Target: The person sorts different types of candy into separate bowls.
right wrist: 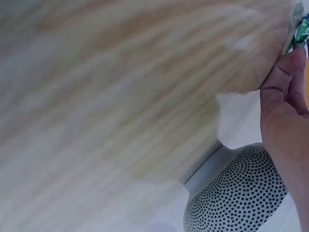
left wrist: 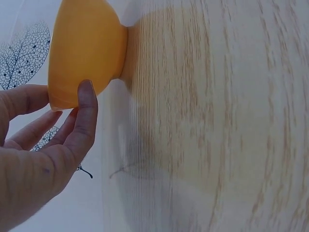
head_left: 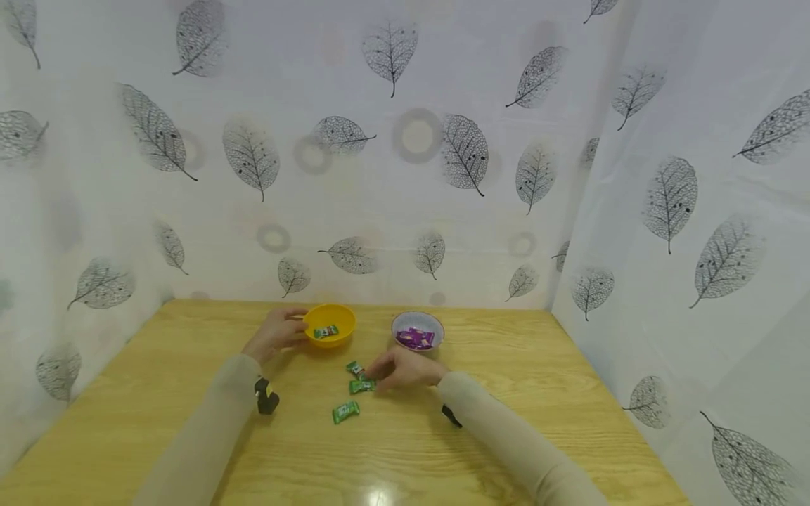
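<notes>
At the back of the table stands a yellow bowl (head_left: pixel 342 316) with a green-wrapped candy (head_left: pixel 325 332) inside. My left hand (head_left: pixel 278 332) holds this bowl by its left side, fingertips against the outer wall (left wrist: pixel 87 43). Toward the middle, my right hand (head_left: pixel 408 369) pinches at a green-wrapped candy (head_left: pixel 362 386), thumb and finger drawn together at the wrapper (right wrist: pixel 302 30). Just behind it lies another green candy (head_left: pixel 355 368), partly covered by the fingertips. A third green candy (head_left: pixel 346 412) lies nearer the front.
Behind my right hand is a dotted bowl (head_left: pixel 408 320) holding several purple-wrapped candies (head_left: pixel 415 339); its dotted outside (right wrist: pixel 236 193) shows close beside the right wrist. A leaf-patterned curtain (head_left: pixel 405 176) hangs behind the wooden table (head_left: pixel 506 351) and along its sides.
</notes>
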The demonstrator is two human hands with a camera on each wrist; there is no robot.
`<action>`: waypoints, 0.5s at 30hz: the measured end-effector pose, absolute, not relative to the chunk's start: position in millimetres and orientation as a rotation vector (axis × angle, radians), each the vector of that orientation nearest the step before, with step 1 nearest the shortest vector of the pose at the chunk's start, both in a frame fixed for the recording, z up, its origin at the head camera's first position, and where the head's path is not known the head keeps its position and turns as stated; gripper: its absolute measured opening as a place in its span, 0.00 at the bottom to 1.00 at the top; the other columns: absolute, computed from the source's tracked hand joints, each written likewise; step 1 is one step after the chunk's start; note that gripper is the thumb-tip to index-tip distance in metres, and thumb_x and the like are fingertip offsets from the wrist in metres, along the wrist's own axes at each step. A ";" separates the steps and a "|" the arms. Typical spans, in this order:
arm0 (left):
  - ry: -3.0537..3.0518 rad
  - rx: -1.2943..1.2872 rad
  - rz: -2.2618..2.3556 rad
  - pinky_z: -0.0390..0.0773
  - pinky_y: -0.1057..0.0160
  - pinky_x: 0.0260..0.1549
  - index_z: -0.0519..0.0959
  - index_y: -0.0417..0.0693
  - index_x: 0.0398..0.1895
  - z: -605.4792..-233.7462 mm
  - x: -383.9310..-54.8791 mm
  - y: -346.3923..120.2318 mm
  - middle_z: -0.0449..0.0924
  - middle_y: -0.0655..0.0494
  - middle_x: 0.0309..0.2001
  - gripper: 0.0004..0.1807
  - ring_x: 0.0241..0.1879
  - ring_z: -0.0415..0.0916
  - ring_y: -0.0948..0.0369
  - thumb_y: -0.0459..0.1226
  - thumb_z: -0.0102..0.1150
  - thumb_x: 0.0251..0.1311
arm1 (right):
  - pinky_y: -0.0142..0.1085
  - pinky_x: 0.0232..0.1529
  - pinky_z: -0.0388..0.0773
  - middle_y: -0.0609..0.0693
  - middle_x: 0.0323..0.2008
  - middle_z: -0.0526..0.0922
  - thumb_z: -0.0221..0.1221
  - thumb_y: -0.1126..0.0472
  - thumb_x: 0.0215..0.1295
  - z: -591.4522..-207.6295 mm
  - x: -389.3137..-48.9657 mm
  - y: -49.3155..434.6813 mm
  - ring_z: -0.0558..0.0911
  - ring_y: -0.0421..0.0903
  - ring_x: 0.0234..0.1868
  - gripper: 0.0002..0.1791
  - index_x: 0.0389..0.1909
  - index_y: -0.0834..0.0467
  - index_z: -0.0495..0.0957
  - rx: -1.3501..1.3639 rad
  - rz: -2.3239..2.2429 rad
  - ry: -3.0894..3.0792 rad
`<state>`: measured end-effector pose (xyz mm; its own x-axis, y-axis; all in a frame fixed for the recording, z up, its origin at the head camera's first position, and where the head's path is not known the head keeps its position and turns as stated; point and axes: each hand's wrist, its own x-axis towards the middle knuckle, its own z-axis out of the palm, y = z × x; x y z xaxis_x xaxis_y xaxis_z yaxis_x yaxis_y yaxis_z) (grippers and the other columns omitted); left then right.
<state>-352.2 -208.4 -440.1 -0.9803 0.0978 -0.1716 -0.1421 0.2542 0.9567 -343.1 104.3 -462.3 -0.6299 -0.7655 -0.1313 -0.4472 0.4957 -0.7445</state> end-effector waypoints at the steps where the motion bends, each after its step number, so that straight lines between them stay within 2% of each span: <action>1: 2.326 -0.046 1.806 0.83 0.58 0.50 0.57 0.31 0.72 -440.4 -352.3 -208.5 0.60 0.29 0.69 0.29 0.55 0.77 0.49 0.31 0.47 0.70 | 0.26 0.49 0.78 0.42 0.50 0.86 0.69 0.61 0.57 -462.3 -342.9 104.2 0.81 0.32 0.46 0.19 0.51 0.51 0.84 -0.999 -0.934 2.300; 10: 2.349 -0.038 1.784 0.83 0.58 0.49 0.57 0.32 0.72 -438.6 -350.1 -207.7 0.60 0.29 0.69 0.29 0.58 0.75 0.45 0.31 0.47 0.70 | 0.27 0.48 0.76 0.35 0.50 0.83 0.69 0.57 0.57 -460.6 -340.1 101.2 0.77 0.33 0.44 0.20 0.52 0.44 0.83 -1.017 -0.817 2.353; 15: 2.352 -0.016 1.778 0.82 0.57 0.51 0.57 0.31 0.72 -438.1 -349.0 -207.8 0.60 0.29 0.69 0.29 0.60 0.73 0.43 0.32 0.46 0.70 | 0.26 0.47 0.76 0.37 0.48 0.83 0.71 0.56 0.55 -462.2 -339.8 98.5 0.77 0.33 0.42 0.18 0.49 0.46 0.84 -1.019 -0.813 2.384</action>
